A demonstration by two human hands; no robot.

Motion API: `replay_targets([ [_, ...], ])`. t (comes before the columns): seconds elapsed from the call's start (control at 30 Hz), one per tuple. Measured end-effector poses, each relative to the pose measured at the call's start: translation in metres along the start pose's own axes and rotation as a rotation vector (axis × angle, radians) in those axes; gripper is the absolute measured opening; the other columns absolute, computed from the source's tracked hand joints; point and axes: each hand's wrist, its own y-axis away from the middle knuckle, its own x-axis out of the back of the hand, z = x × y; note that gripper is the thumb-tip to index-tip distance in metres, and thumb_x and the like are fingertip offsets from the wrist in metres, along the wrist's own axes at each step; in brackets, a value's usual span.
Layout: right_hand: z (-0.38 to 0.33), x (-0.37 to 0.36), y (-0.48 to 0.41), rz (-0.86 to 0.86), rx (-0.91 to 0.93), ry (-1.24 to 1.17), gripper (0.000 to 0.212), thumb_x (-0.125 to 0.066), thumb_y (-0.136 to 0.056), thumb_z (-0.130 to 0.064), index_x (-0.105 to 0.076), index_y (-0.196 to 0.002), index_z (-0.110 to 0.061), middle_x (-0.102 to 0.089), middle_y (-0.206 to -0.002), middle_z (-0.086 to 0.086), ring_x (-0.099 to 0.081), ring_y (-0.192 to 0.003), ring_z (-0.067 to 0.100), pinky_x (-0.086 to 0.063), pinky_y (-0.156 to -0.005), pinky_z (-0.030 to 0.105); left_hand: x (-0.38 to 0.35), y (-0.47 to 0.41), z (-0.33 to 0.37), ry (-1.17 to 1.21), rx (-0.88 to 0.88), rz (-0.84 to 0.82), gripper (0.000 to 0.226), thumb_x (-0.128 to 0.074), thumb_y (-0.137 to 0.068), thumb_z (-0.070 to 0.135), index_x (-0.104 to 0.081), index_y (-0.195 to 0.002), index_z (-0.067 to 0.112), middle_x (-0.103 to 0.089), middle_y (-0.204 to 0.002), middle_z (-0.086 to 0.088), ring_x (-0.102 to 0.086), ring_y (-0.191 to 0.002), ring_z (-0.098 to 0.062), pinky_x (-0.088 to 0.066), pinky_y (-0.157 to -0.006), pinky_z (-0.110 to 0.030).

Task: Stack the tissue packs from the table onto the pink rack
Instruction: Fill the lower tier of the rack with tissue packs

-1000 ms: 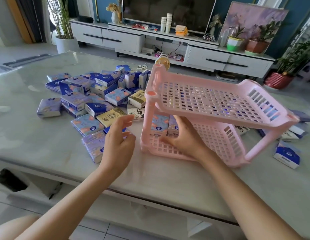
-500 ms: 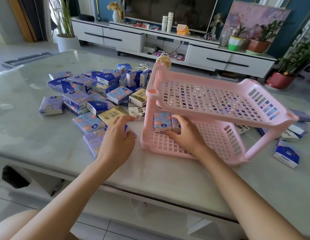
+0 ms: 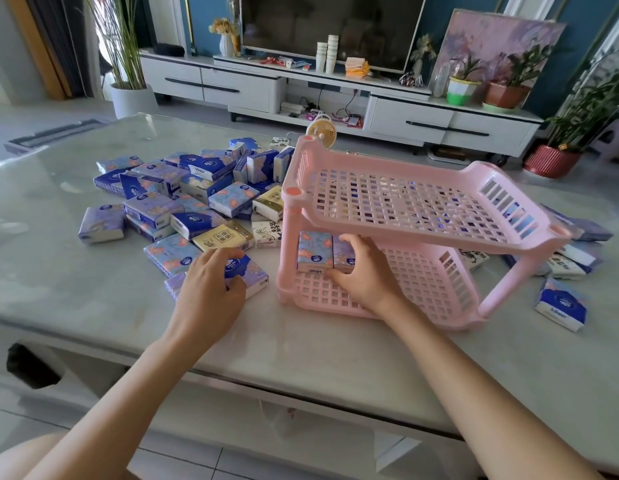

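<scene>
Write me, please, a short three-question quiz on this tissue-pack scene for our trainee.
1. True or false: the upper tier of the pink rack holds tissue packs.
2. What does the left hand grip? A) a blue tissue pack lying on the table; B) a rack post; C) nothing.
3. Fill in: ___ standing packs are on the lower tier, at the right hand.

Key: 1 false; 2 A; 3 two.
</scene>
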Motion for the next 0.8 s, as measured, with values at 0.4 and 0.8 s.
replay_targets([
  [0.4,-0.007,-0.017,-0.008,-0.225,0.106,0.315,0.054,-0.043,-0.095,-0.04,-0.025,-0.145,-0.031,-0.014,-0.156,0.0,-0.005,-0.144,0.017,-0.005,-0.114,0.048,-0.004,-0.001,0.002,-0.008,-0.048,0.008,0.037,-0.049,-0.087,0.004,-0.054,-0.123,0.012,-0.048,-0.131,-0.007,-0.046,-0.117,-0.027,-0.037,-0.097,-0.036],
  [0.8,0.017,-0.018,-0.022,-0.142,0.148,0.332,0.052,-0.043,-0.094,-0.042,-0.032,-0.143,-0.028,-0.023,-0.154,-0.002,-0.013,-0.143,0.015,-0.01,-0.112,0.052,-0.01,-0.005,0.002,-0.052,-0.068,0.033,0.037,-0.049,-0.085,0.002,-0.055,-0.121,0.009,-0.049,-0.131,-0.009,-0.042,-0.12,-0.028,-0.032,-0.099,-0.035],
])
